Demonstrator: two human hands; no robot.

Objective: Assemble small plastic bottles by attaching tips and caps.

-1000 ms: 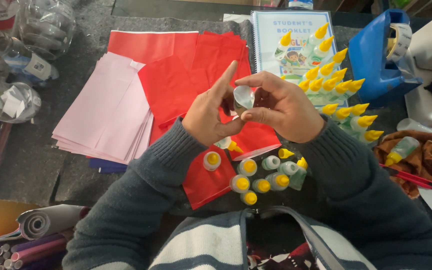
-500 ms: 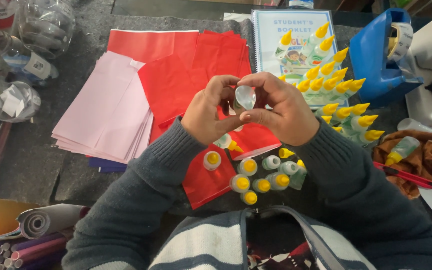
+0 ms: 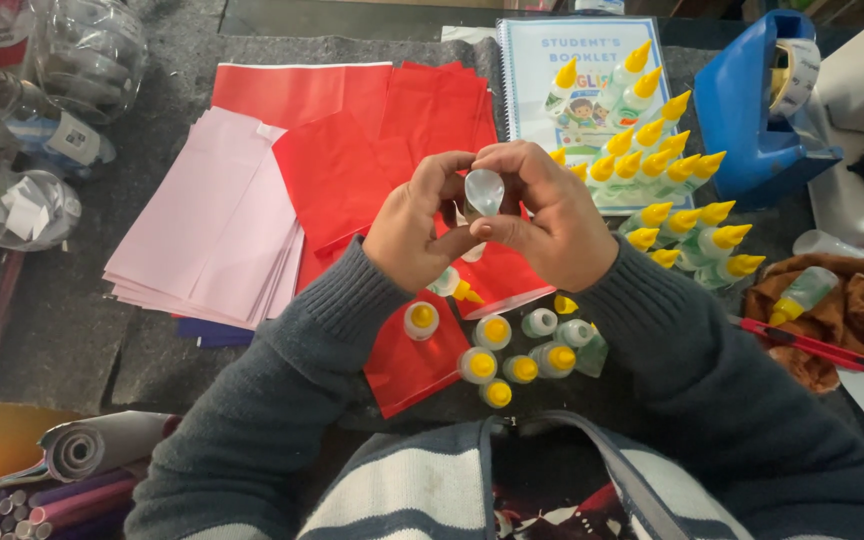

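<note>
Pinching a small bottle (image 3: 483, 192) at frame centre, left hand (image 3: 414, 232) and right hand (image 3: 550, 222) grip its sides; it looks light, soft, squeezable.

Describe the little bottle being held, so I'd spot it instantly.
Start at the red paper sheets mid-table. Just above their lower edge, the left hand and right hand meet around one small clear bottle. Unlike the yellow-capped bottles below, it is lifted and shows no yellow tip.

Head view, steeply down, close
</note>
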